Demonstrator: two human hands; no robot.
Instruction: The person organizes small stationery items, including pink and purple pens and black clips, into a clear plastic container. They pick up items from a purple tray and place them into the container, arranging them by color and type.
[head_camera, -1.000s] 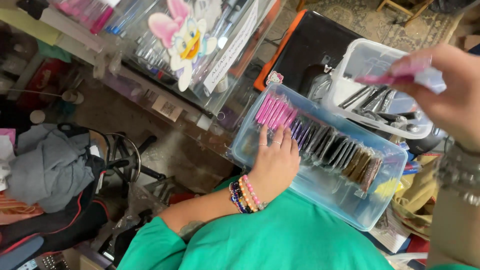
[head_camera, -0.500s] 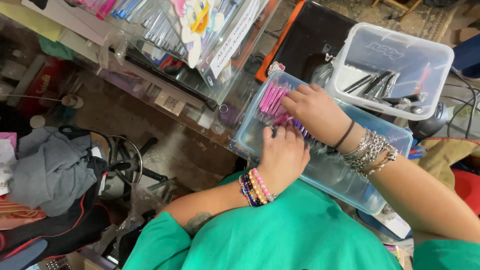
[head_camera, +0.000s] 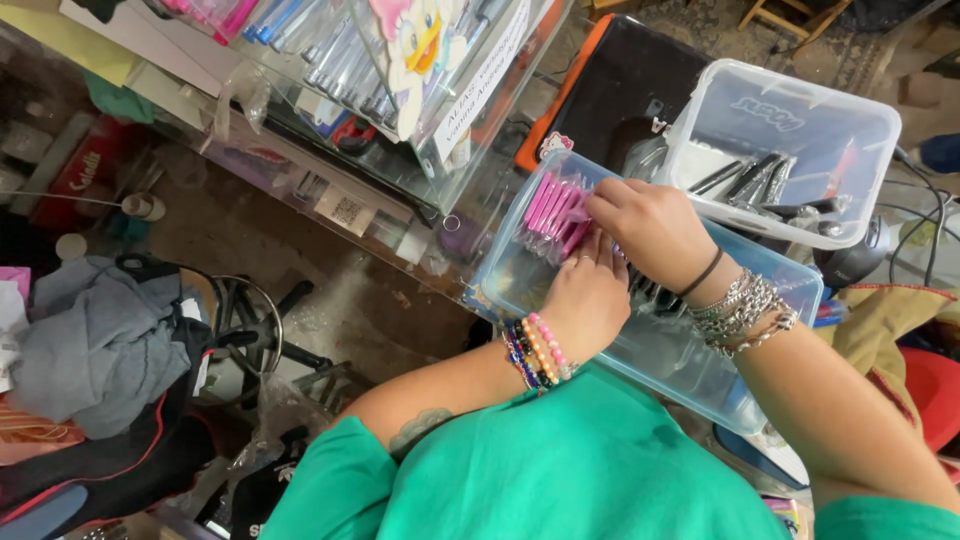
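Looks like a small stationery shop or stall. Upper middle of the frame there's a glass display counter (head_camera: 400, 170) packed with pens (head_camera: 340, 60), and clear plastic bins (head_camera: 800, 130) of stock sit at right.

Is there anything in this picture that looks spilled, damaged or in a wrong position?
Nothing stands out. Both hands, left hand and right hand, are inside the clear plastic box at the pink packets, which stand in a row. No spill or damage shows.

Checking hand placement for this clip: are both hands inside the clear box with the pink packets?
Yes, the left hand and right hand both reach into the clear box, fingers at the pink packets.
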